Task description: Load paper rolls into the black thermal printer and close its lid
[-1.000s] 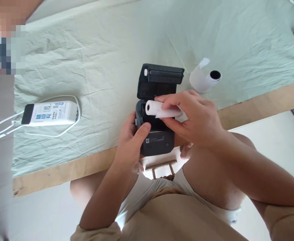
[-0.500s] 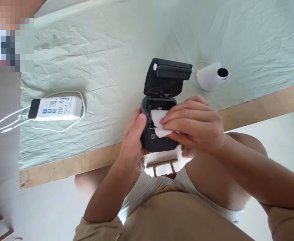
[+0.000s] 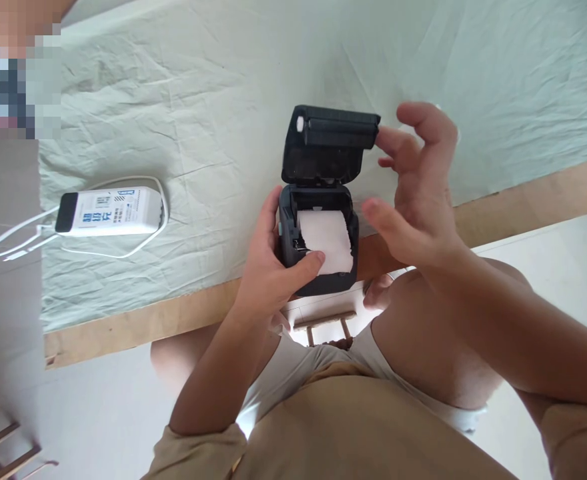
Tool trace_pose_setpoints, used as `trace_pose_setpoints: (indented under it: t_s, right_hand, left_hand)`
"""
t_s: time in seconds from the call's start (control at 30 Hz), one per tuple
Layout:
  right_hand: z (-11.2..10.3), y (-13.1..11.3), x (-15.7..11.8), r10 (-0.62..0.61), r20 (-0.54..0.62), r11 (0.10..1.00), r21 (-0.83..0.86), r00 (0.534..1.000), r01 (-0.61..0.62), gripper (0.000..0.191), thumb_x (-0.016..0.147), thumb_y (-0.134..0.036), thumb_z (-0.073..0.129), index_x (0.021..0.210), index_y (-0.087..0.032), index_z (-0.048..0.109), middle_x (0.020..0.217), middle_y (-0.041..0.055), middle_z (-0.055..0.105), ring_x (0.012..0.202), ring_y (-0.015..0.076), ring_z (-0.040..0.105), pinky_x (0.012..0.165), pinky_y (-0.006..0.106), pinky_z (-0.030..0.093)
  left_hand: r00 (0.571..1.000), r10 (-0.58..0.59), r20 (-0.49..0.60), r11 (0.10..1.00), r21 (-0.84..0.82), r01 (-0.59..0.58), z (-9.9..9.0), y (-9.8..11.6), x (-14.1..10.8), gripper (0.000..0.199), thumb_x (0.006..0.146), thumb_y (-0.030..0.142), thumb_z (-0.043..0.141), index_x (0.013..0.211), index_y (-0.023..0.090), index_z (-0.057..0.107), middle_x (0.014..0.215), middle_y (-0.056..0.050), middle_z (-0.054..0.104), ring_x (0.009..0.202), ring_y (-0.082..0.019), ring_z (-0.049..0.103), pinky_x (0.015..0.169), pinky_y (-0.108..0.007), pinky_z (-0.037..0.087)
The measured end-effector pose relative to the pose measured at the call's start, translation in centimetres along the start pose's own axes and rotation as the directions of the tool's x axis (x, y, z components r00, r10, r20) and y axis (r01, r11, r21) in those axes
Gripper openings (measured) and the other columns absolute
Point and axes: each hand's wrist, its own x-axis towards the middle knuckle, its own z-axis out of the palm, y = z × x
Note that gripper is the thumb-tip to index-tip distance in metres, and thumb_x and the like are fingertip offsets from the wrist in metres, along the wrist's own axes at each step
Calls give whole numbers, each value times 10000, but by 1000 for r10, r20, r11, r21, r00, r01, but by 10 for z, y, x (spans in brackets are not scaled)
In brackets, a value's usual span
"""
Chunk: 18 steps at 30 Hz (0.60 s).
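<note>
A small black printer (image 3: 288,267) with its lid (image 3: 341,137) raised is held near the table's front edge. Inside it lies white paper (image 3: 326,233), its torn end over the front rim. My left hand (image 3: 278,267) grips the printer's left side, its thumb pressing on the paper. To the right, my right hand (image 3: 418,180) is spread, with a fingertip at the lid's right corner and nothing held in it. Behind that hand a second white roll (image 3: 453,127) is almost wholly hidden.
On the left of the table lies a white power bank (image 3: 116,211) with white cables around it. A pale green cloth (image 3: 213,133) covers the table, whose wooden edge (image 3: 138,330) runs along the front. Part of another person (image 3: 18,20), blurred, shows at the upper left.
My right hand has let go of the paper, opened and moved up and right to the lid. My left thumb has come onto the paper, which now lies flatter over the front rim.
</note>
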Motion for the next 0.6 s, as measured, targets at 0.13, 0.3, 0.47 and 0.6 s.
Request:
trace_pose_setpoints:
  t_s: [0.13, 0.3, 0.47, 0.6]
  right_hand:
    - [0, 5, -6, -13, -9, 992, 125, 1000, 14, 509, 1086, -723, 400, 1491, -417, 443, 1480, 88, 648, 1327, 317, 725, 1132, 587, 605]
    - [-1, 0, -10, 26, 286, 994, 98, 958, -57, 481, 1096, -507, 557, 1533, -325, 474, 1525, 116, 691, 1334, 315, 719, 1100, 540, 638]
    - [-4, 0, -6, 103, 413, 974, 144, 905, -177, 618, 1041, -570, 623, 1546, -254, 454, 1416, 133, 728, 1133, 313, 753, 977, 540, 661]
    - [-5, 0, -4, 158, 433, 948, 186, 888, -259, 647, 981, -549, 704, 1513, -263, 471, 1464, 119, 704, 1124, 298, 757, 1007, 548, 665]
  left_hand:
    - [999, -43, -31, 998, 47, 45, 1, 2, -1, 1008, 741, 292, 972, 1632, 289, 502, 1508, -130, 740, 1383, -412, 734, 1048, -463, 675]
    - [1000, 9, 8, 998, -67, -8, -3, -4, -1, 937, 778, 375, 979, 1603, 305, 541, 1474, -74, 768, 1382, -408, 738, 1050, -440, 678]
    - [998, -10, 63, 996, -83, 15, -8, -8, 4, 739, 818, 547, 982, 1411, 267, 642, 1342, -103, 807, 1233, -373, 802, 918, -421, 716]
    - [996, -76, 53, 996, -44, 79, -5, -3, 4, 614, 835, 540, 972, 1316, 256, 717, 1222, -89, 825, 1061, -325, 835, 806, -395, 724]
